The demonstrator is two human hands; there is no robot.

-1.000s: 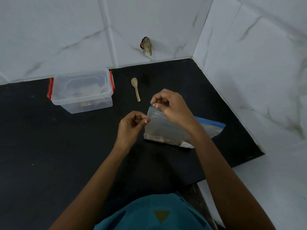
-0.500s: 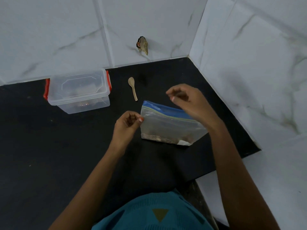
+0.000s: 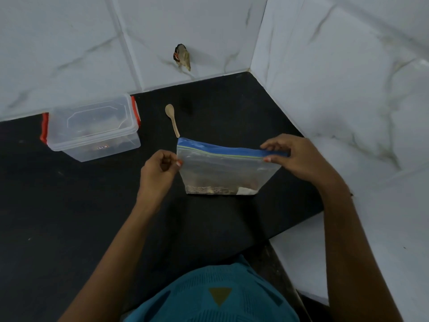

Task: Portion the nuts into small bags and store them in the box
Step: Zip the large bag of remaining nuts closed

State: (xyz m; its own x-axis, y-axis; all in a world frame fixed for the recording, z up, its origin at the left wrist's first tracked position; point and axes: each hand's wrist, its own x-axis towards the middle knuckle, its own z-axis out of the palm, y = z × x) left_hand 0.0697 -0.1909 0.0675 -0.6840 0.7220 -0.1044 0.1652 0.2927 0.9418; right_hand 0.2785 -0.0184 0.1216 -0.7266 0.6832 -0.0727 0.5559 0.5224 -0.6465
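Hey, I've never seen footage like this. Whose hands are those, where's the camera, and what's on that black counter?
No machine here: a person wears a camera on the head, so the view looks down at their own arms. The left hand pinches the left edge of a clear zip bag with a blue strip; the right hand pinches the strip's right end. The bag stands on the black counter, brownish contents at its bottom. Behind it lie a small wooden spoon and a lidded clear box with red clasps.

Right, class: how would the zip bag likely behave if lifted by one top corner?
Probably floppy: the bag is thin clear film. Likely bottom-heavy, since the nuts lie along its base, so it may sag and swing.
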